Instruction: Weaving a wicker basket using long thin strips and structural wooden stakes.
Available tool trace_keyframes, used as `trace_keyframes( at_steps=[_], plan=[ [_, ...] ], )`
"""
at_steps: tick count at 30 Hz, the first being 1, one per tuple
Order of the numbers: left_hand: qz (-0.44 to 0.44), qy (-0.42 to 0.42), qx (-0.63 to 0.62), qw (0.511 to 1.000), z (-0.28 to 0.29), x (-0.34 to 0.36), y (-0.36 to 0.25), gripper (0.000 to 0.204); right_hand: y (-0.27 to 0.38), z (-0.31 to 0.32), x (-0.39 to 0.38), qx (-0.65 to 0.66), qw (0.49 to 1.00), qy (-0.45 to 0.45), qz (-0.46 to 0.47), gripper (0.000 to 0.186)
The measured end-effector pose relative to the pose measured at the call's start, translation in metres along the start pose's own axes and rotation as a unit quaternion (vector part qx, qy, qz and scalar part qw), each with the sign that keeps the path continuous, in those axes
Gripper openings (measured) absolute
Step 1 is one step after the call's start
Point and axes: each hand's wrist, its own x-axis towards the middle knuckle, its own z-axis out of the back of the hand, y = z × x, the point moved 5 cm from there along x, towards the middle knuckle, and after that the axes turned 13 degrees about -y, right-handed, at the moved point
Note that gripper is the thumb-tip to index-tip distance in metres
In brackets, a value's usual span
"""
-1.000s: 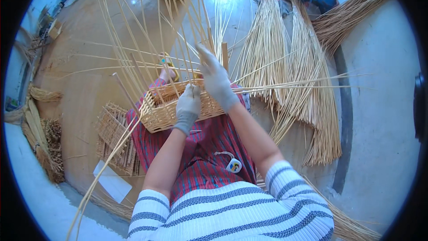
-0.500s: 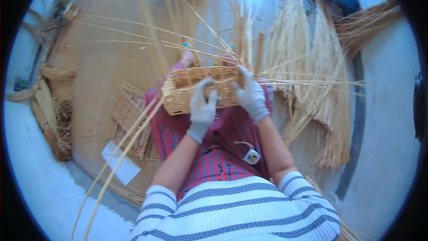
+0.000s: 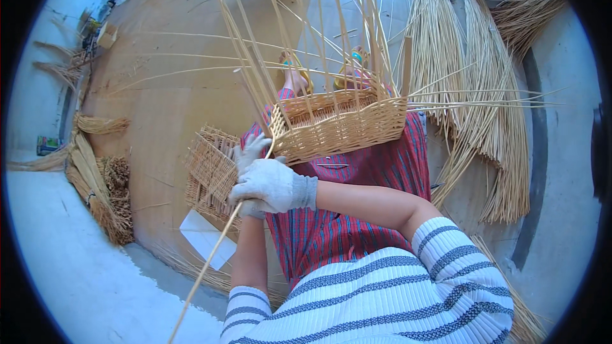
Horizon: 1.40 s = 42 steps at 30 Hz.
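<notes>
A half-woven wicker basket with tall upright stakes rests tilted across my lap. At its near left corner my two gloved hands are together. My right hand crosses over from the right and is closed around a cane strand, which runs from that corner down to the lower left. Beneath and behind it, my left hand has its bent fingers at the basket's corner. The right hand covers much of it, so what it grips is hidden.
A flat woven panel and a white sheet lie on the left of the floor. Large bundles of cane are at the right, and a tied bundle is at the far left. Long stakes and loose strands stick out around the basket.
My right hand has left the basket's right side and crossed to the left corner, closing on the cane strand. My left hand has moved left from the front wall. The basket sits farther right in view.
</notes>
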Motion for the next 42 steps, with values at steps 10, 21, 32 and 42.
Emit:
trace_keyframes(
  at_steps=[10, 21, 32, 42],
  plan=[
    [-0.16, -0.071, 0.156, 0.972, -0.004, -0.005, 0.016, 0.035, 0.006, -0.019, -0.036, -0.063, 0.989, -0.023, -0.133, 0.027],
    [0.185, -0.214, -0.477, 0.832, 0.002, -0.024, 0.094, 0.049, -0.02, -0.061, 0.057, -0.032, 0.975, -0.082, -0.203, 0.037],
    [0.187, 0.004, -0.047, 0.981, -0.019, 0.061, 0.093, 0.029, -0.065, 0.063, 0.18, -0.079, 0.989, -0.055, -0.111, 0.02],
    [0.197, -0.093, -0.043, 0.975, -0.022, 0.037, 0.049, 0.029, -0.082, 0.103, 0.171, -0.203, 0.954, -0.153, -0.158, 0.019]
  ],
)
